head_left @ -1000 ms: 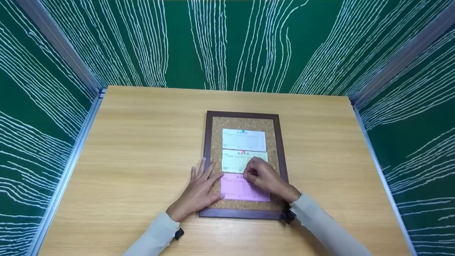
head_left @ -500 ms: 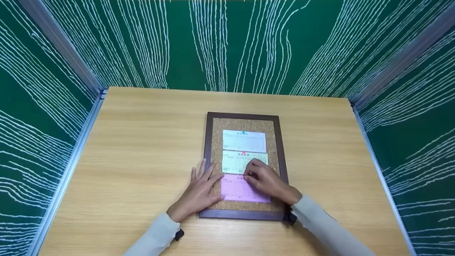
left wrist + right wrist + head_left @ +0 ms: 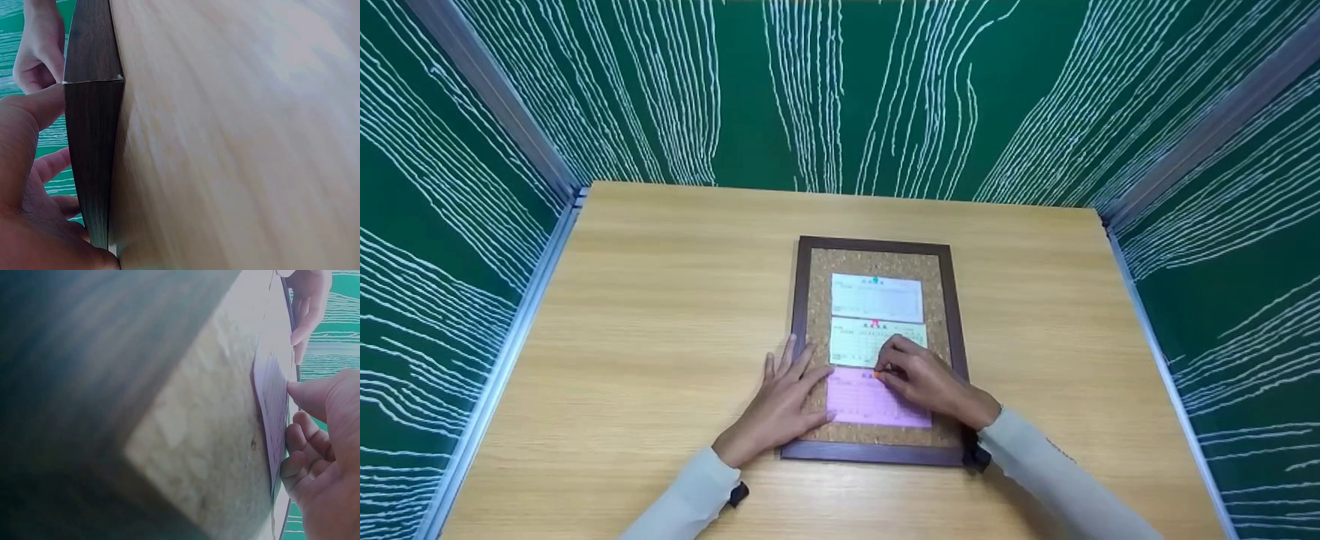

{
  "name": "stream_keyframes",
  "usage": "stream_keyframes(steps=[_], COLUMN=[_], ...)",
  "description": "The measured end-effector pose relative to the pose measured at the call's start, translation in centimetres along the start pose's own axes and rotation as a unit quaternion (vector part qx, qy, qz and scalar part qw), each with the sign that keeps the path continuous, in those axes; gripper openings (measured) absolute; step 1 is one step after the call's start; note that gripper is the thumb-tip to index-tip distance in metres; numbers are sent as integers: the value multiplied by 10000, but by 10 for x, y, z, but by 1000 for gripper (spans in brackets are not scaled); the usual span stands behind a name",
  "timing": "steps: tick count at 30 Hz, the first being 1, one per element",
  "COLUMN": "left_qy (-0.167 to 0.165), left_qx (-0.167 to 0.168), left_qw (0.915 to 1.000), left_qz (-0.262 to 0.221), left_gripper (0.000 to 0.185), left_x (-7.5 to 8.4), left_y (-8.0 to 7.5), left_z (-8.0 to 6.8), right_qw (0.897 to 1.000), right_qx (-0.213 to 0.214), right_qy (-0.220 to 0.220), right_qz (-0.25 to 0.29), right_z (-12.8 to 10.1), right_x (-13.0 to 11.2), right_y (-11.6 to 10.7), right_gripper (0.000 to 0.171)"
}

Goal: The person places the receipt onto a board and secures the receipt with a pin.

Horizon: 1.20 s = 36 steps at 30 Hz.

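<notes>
A framed cork board (image 3: 819,262) lies on the table with three printed paper slips in a column. The bottom one is a pink slip (image 3: 870,405); in the right wrist view its edge stands slightly off the cork. My right hand (image 3: 919,373) pinches a small orange push pin (image 3: 877,374) at the pink slip's top edge. My left hand (image 3: 780,401) rests with spread fingers over the board's left side, thumb and index fingertip at the pink slip's left edge. In the left wrist view that hand (image 3: 34,163) lies along the dark frame (image 3: 93,124).
Above the pink slip are a pale green slip (image 3: 851,349) with a red push pin (image 3: 875,322) and a white slip (image 3: 877,300) with a green push pin (image 3: 875,280). Green, white-lined walls (image 3: 742,90) enclose the wooden table (image 3: 675,300) at the back and sides.
The orange push pin now shows at the right fingertips, where the fingers have shifted slightly. The left hand and the slips have stayed in place.
</notes>
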<state>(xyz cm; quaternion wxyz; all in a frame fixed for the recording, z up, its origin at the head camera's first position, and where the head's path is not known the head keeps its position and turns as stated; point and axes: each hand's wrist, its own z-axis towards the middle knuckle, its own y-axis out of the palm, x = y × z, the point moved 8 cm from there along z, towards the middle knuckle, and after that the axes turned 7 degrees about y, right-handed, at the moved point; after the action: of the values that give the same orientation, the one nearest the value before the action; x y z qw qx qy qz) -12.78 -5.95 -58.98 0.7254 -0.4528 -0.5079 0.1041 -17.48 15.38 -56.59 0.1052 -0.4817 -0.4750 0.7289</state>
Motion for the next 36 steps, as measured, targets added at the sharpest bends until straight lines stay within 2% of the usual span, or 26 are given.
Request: stream_keyframes(steps=[10, 15, 23, 36], left_qy=[70, 100, 104, 70], left_qx=[46, 55, 70, 24], left_qw=[10000, 9999, 9999, 10000], left_qz=[-13, -14, 39, 59], left_gripper=[69, 70, 68, 69], left_x=[0, 1, 1, 1], left_y=[0, 0, 0, 1], left_z=[1, 0, 0, -1], right_qw=[9996, 9996, 9993, 9991], right_qx=[-64, -75, 78, 213], right_qy=[-227, -201, -342, -138], right_qz=[178, 196, 112, 337], right_z=[0, 0, 0, 2], right_x=[3, 4, 5, 8], right_y=[-1, -1, -2, -4], right_gripper=[4, 4, 4, 5])
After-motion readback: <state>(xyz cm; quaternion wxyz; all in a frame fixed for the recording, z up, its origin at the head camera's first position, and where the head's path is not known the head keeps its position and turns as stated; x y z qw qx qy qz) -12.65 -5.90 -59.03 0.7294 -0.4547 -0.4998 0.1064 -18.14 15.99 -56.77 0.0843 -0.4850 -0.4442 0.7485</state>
